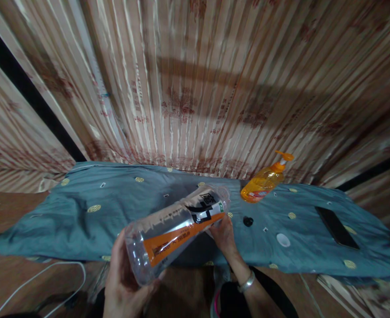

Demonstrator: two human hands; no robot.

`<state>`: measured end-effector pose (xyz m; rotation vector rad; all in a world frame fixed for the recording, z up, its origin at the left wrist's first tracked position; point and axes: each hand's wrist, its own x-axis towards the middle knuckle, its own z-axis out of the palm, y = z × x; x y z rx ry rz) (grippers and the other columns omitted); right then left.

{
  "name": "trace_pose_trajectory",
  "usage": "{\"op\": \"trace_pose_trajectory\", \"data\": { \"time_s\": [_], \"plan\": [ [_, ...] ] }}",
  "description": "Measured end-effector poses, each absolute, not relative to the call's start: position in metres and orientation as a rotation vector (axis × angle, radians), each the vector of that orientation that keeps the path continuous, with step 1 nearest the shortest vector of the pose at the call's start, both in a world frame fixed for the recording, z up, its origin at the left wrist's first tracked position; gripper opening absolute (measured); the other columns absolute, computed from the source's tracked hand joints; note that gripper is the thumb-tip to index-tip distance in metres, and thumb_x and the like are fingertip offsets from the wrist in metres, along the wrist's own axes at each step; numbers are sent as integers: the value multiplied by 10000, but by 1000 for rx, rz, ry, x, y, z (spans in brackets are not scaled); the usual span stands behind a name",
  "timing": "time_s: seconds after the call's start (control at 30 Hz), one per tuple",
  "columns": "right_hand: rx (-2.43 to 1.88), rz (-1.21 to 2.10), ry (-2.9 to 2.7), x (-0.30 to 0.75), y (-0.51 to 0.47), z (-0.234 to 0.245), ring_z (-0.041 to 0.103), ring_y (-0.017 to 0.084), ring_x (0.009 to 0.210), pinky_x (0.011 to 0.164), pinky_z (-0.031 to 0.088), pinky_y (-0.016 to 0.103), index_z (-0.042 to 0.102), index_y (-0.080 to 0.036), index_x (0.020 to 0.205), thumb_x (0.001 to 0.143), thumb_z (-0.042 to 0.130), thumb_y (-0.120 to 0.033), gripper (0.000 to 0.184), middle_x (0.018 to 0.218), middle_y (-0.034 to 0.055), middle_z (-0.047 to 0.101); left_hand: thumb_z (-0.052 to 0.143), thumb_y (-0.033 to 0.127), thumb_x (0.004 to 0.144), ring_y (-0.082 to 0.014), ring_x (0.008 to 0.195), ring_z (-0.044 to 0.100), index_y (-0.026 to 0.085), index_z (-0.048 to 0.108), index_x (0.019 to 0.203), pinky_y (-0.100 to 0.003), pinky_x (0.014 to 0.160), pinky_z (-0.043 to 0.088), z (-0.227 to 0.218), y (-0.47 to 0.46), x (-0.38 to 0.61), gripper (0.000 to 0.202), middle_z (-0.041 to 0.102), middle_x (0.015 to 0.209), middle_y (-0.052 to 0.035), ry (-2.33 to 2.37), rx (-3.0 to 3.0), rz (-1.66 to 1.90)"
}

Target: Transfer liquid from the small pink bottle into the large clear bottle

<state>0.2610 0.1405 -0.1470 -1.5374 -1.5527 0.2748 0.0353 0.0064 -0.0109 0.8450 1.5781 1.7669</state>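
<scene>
A large clear plastic bottle [175, 229] with an orange, white and black label lies tilted in front of me, its base toward me. My left hand [124, 282] is wrapped round the base end. Fingers of my right hand [224, 236], which wears a silver bangle, close on the bottle's far end near the neck. Just right of that hand, a small black cap [248, 221] lies on the blue-grey cloth [82, 221]. An orange pump bottle [264, 181] of liquid stands at the cloth's back edge.
The cloth covers a low surface. On it lie a white round lid [283, 240] and a dark phone [337, 227] to the right. Striped curtains [195, 88] hang behind. A white cable [49, 287] runs over the brown floor at left.
</scene>
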Motion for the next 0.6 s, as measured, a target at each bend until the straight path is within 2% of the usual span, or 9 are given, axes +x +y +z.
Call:
{"op": "trace_pose_trajectory", "data": {
  "time_s": [0.23, 0.43, 0.6],
  "plan": [
    [-1563, 255, -1525, 261, 141, -150, 693, 363, 942, 899, 546, 620, 605, -234, 982, 775, 626, -365, 246, 925, 127, 745, 960, 384, 460, -370, 1226, 648, 226, 549, 1405, -376, 926, 604, -9, 6, 36, 1042, 625, 1394, -131, 1599, 845, 1748],
    [-1554, 236, -1537, 262, 142, -154, 689, 355, 971, 929, 534, 622, 610, -218, 1010, 808, 625, -406, 276, 952, 141, 745, 960, 378, 455, -366, 1256, 629, 227, 538, 1417, -348, 905, 608, -8, 7, 35, 1061, 610, 1419, -129, 1595, 841, 1731],
    [-1533, 258, -1537, 263, 141, -154, 683, 353, 1010, 949, 532, 596, 621, -199, 1059, 813, 632, -432, 339, 1004, 152, 748, 949, 327, 475, -351, 1237, 649, 223, 574, 1370, -339, 898, 610, -10, 7, 36, 976, 637, 1382, -130, 1573, 866, 1784]
  ]
}}
